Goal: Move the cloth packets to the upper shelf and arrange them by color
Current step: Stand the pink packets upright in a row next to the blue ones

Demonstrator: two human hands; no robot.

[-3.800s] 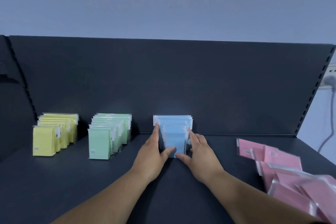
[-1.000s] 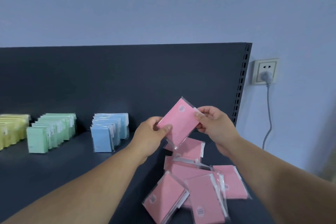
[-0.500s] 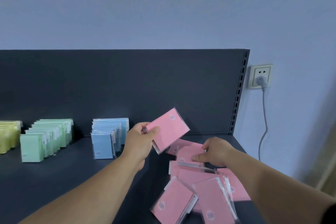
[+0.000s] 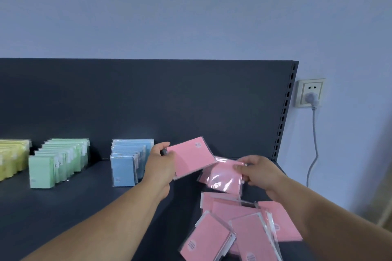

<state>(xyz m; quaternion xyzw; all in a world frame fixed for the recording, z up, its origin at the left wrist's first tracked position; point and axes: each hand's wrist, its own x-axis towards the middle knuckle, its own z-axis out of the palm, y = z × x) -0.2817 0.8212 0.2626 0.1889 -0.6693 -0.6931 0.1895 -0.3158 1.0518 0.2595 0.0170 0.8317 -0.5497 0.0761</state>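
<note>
My left hand (image 4: 160,166) grips one pink cloth packet (image 4: 192,158) by its left edge, held tilted above the dark shelf (image 4: 84,207). To its right, my right hand (image 4: 259,172) pinches a second pink packet (image 4: 226,178) lifted just off a loose pile of pink packets (image 4: 231,229) lying flat at the shelf's right end. Upright rows stand along the back: yellow packets (image 4: 11,159) at the far left, green packets (image 4: 57,163), then blue packets (image 4: 129,163) beside my left hand.
The shelf's dark back panel (image 4: 148,101) rises behind the rows. Its slotted upright post (image 4: 285,112) marks the right end. On the wall to the right is a socket (image 4: 309,93) with a grey cable hanging down.
Both hands left the blue row and went to the pink pile. My left hand kept one pink packet while my right hand dropped to the pile and lifted a second one.
</note>
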